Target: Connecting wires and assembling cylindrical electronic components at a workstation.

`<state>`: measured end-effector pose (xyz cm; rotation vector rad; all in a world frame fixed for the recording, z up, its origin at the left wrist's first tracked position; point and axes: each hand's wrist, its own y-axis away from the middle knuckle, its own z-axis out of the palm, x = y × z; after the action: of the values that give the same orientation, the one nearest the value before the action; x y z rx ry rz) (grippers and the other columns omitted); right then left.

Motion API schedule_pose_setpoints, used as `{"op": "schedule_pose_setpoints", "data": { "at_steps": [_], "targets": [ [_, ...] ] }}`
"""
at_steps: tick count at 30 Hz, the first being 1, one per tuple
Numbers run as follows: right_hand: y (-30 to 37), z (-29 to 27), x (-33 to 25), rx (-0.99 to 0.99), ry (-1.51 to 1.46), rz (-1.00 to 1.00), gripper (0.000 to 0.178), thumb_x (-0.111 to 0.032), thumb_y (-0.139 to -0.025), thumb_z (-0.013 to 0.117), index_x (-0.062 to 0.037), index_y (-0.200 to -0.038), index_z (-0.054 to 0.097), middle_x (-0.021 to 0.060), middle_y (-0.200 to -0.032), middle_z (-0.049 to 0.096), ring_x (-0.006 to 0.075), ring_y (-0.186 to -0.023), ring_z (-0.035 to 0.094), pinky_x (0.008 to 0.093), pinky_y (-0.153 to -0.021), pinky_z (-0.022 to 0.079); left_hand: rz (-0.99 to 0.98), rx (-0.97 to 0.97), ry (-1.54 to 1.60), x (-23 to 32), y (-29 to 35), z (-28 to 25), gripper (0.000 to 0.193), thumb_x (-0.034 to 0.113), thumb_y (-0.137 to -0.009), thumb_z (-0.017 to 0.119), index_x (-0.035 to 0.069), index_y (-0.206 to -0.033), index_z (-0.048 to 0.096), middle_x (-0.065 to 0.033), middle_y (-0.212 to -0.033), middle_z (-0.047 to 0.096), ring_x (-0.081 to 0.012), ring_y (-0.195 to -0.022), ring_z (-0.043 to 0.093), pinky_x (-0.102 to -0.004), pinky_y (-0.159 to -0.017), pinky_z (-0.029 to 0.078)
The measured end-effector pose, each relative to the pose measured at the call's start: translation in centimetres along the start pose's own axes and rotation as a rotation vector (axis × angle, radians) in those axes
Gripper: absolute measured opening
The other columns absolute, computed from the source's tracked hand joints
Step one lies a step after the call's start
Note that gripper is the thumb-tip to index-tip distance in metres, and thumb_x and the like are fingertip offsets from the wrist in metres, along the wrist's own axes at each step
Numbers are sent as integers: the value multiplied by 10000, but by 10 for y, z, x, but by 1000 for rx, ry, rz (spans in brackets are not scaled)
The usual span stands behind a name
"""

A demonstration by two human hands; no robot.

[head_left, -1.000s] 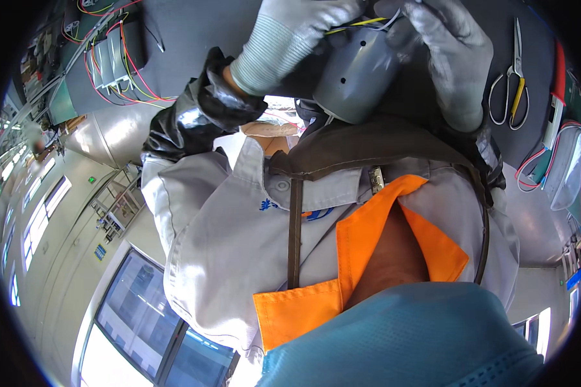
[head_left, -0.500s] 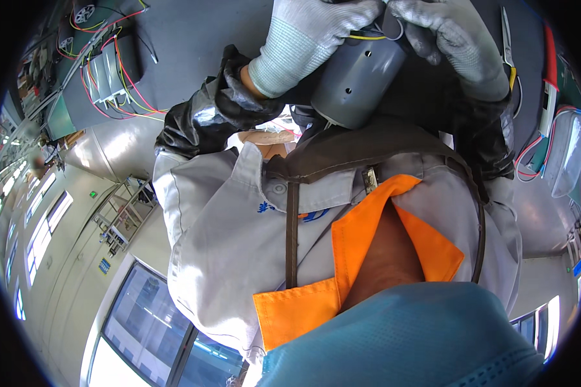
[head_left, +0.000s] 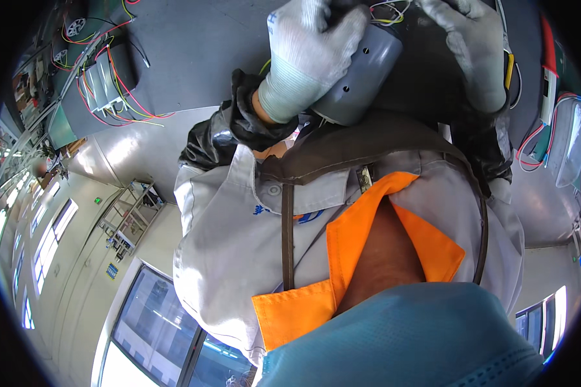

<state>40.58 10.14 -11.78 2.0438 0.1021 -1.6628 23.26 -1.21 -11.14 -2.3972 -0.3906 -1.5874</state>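
Note:
A smooth grey cylindrical housing [head_left: 361,77] with two small dark holes lies tilted close to my apron. My left hand [head_left: 310,58], in a white knit glove, is closed at its left side and upper end, the thumb along the rim. Something dark shows between thumb and fingers, too shaded to name. Thin yellow, white and grey wires [head_left: 388,14] stick out of the housing's upper end. To the right, my gloved right hand [head_left: 468,45] is apart from the housing, its fingers spread near the wire ends; some fingertips are cut off by the frame's upper edge.
Grey housings with red and yellow wires [head_left: 106,80] stand on the dark table [head_left: 200,58] at left. At right lie a yellow-marked tool [head_left: 510,71], a red-handled tool [head_left: 548,48] and a clear plastic bag [head_left: 571,145] beside red and blue wires.
My left hand has shifted down along the housing's left side. My right hand has drawn away from the wires and its fingers have spread. The wires at the housing's end now show more.

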Motion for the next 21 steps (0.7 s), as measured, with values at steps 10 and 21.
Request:
{"op": "schedule_pose_setpoints", "data": {
  "at_steps": [10, 21],
  "targets": [
    [-57, -3, 39, 160, 261, -473, 90, -73, -914, 691, -1, -906, 745, 73, -853, 720, 156, -778, 675, 273, -650, 517, 512, 56, -331, -17, 9, 11, 191, 23, -840, 744, 52, -1023, 697, -127, -922, 715, -291, -745, 687, -382, -646, 555],
    [5, 8, -4, -520, -324, 8, 251, -193, -1000, 653, 47, -1056, 701, 22, -650, 600, 83, -472, 500, 244, -435, 373, 868, -312, -1045, -24, -16, -38, 209, 282, -920, 710, 118, -1041, 665, -10, -706, 634, -182, -591, 654, -337, -508, 500]
  ]
}}
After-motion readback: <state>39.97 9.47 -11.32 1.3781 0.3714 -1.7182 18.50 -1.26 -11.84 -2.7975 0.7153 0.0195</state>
